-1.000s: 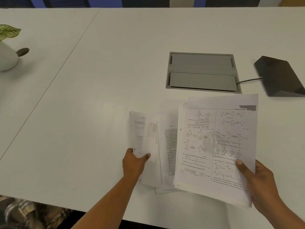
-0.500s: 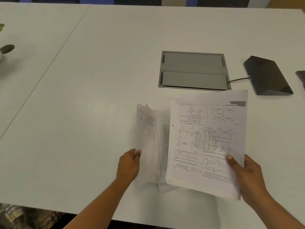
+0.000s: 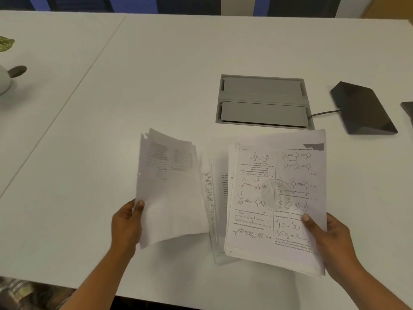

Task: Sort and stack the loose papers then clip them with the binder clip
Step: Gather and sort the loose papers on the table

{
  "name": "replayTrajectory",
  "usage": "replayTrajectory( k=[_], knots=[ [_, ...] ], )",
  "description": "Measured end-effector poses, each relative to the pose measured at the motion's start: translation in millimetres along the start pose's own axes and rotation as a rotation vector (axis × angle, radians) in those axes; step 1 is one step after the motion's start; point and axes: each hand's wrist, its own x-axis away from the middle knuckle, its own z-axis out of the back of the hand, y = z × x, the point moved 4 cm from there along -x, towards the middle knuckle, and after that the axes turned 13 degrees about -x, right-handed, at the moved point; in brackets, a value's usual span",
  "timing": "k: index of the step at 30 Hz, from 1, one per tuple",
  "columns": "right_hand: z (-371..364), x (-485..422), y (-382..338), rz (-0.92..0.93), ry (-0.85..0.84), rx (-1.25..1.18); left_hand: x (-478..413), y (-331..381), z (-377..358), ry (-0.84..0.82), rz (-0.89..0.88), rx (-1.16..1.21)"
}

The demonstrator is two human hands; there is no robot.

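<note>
My right hand (image 3: pixel 328 240) grips a stack of printed papers (image 3: pixel 277 198) by its lower right corner; the top sheet shows chemistry diagrams, upside down to me. My left hand (image 3: pixel 127 222) pinches a few lifted sheets (image 3: pixel 169 189) by their left edge, their blank backs turned toward me with print showing through. Between the two bundles, more loose sheets (image 3: pixel 212 198) lie on the white table (image 3: pixel 156 86), partly covered. No binder clip is visible.
A grey cable hatch (image 3: pixel 262 101) is set into the table behind the papers. A dark wedge-shaped device (image 3: pixel 362 108) with a cord sits at the right. A white plant pot (image 3: pixel 4 79) stands at the far left. The table's front edge runs just below my wrists.
My left hand has lifted its sheets off the table and swung them up and leftward, away from the right-hand stack. The right hand still holds its stack.
</note>
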Motion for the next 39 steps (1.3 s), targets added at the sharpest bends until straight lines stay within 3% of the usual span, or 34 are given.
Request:
replayTrajectory(
  k=[7, 15, 26, 29, 33, 37, 39],
  knots=[
    [-11, 1, 2, -0.034, 0.008, 0.021, -6, 15, 34, 0.081, 0.011, 0.178],
    [-31, 2, -7, -0.059, -0.049, 0.034, 43, 64, 0, -0.166, -0.052, 0.270],
    [-60, 14, -12, -0.158, -0.179, 0.030, 98, 88, -60, -0.478, -0.051, 0.112],
    [-66, 16, -17, -0.181, -0.221, 0.022, 97, 86, -60, -0.441, -0.090, 0.016],
    [-68, 19, -22, -0.204, -0.249, -0.055, 90, 89, -57, -0.269, -0.160, -0.169],
    [-68, 22, -22, -0.221, -0.252, -0.044, 84, 86, -70, -0.554, 0.143, 0.200],
    [-65, 21, -21, -0.243, -0.231, -0.001, 89, 90, -77, -0.656, 0.136, 0.273]
  ],
)
